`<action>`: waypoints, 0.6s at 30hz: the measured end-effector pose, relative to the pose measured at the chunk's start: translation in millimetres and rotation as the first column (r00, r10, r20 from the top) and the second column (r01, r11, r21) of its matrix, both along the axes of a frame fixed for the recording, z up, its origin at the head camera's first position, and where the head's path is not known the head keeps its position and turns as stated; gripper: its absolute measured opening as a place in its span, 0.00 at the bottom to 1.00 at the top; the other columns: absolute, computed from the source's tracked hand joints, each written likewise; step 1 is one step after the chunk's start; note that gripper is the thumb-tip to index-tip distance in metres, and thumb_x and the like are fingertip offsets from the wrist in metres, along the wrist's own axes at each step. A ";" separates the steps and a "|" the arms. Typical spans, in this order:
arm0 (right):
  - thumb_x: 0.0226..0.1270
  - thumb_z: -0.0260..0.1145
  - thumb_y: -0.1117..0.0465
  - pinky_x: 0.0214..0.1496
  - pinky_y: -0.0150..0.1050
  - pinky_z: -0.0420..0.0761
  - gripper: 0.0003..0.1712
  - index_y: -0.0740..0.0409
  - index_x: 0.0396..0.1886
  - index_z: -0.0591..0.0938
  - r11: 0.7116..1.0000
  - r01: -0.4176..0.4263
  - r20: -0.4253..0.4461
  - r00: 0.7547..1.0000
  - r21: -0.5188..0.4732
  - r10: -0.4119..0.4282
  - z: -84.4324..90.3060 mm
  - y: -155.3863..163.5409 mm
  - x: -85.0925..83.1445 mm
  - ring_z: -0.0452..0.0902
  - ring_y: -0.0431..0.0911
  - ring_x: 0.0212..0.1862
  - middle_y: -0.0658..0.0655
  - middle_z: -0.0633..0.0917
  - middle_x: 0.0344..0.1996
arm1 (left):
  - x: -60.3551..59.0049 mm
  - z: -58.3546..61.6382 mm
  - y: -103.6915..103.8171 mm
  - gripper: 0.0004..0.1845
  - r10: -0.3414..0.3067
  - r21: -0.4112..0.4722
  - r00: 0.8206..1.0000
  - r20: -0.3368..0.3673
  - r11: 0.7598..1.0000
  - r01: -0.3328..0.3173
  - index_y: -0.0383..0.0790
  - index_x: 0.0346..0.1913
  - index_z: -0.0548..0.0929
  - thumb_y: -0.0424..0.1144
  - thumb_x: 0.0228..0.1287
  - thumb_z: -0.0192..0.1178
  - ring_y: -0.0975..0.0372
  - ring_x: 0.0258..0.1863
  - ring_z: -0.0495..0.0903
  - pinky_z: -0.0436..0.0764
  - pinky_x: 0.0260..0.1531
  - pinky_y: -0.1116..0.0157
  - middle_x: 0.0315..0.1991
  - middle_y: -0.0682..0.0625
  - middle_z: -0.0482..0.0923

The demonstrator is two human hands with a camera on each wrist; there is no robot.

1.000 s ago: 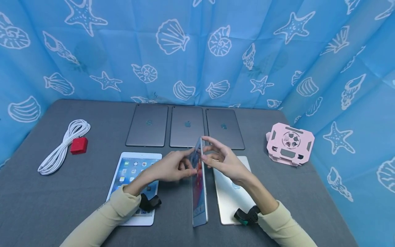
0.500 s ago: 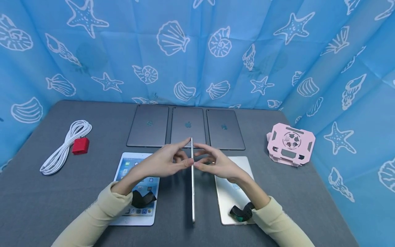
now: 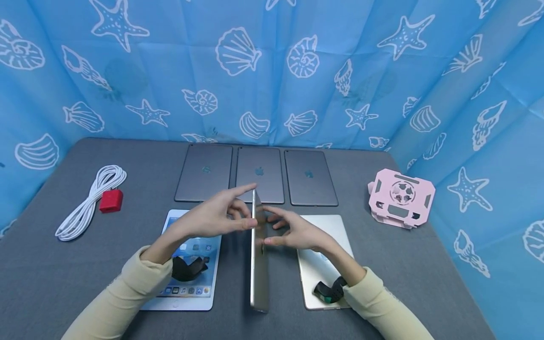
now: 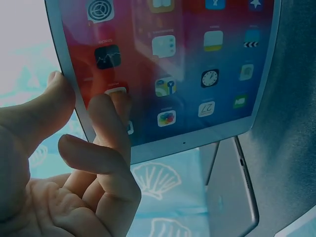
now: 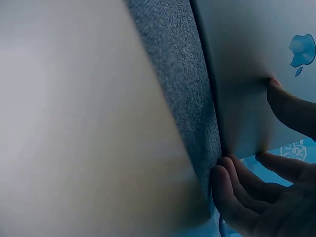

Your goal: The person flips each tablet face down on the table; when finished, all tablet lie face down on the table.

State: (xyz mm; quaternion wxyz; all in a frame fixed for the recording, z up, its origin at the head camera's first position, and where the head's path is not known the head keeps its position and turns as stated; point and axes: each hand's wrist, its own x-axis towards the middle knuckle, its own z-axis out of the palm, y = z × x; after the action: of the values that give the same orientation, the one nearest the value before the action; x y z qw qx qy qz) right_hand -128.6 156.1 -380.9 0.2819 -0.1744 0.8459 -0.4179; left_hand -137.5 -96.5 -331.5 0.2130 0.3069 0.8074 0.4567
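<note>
While the tablet stands on its long edge in the middle of the desk, both hands steady it from either side, so the step in hand looks like turning it over, caught at the upright point of the flip. Its lit screen faces the left hand and its plain silver back faces the right hand, with the top leaning slightly toward the left.

In the left wrist view the left thumb lies along the tablet's edge and a fingertip presses the glass among the icons; the other fingers curl loosely beneath. In the right wrist view the right hand's fingers are fairly straight and spread, their tips touching the back near the logo, with lower fingers at the edge. Neither hand wraps the tablet; it is propped between fingertips, its lower edge on the desk.

To my judgement, the next move calls for one hand to give way gently while the other supports the tablet down, so that it is lowered rather than dropped and does not slide on its edge.

The tablet stands between a screen-up tablet under the left forearm and a silver face-down tablet under the right wrist, just beside each. Three dark tablets lie in a row behind, a white cable with a red block at the far left, and a pink stand at the right.
</note>
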 end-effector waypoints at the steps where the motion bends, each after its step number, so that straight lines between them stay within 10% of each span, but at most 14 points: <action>1: 0.68 0.72 0.57 0.61 0.51 0.82 0.49 0.51 0.82 0.57 1.000 0.000 -0.007 1.000 0.012 0.000 -0.1 -0.9 0.5 0.72 0.62 0.69 0.68 0.72 0.71 | -0.1 -0.1 -1.2 0.47 0.008 0.003 1.000 0.007 1.000 -0.008 0.32 0.81 0.49 0.43 0.71 0.66 0.56 0.36 0.88 0.83 0.43 0.62 0.37 0.45 0.89; 18: 0.65 0.74 0.65 0.56 0.52 0.84 0.51 0.53 0.83 0.57 0.989 -0.027 -0.147 0.988 0.148 0.049 3.2 -13.4 6.7 0.75 0.61 0.68 0.66 0.72 0.71 | -0.8 -0.6 -18.6 0.47 0.091 0.047 0.983 0.158 0.994 -0.099 0.32 0.79 0.54 0.31 0.63 0.70 0.44 0.35 0.86 0.83 0.45 0.60 0.29 0.51 0.85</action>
State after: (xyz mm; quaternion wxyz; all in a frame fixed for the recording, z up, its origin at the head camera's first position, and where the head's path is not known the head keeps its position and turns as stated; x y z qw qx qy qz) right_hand -121.9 142.7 -377.7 0.2375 -0.2002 0.8895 -0.3353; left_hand -138.2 -115.2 -332.1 0.2447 0.2371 0.7894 0.5107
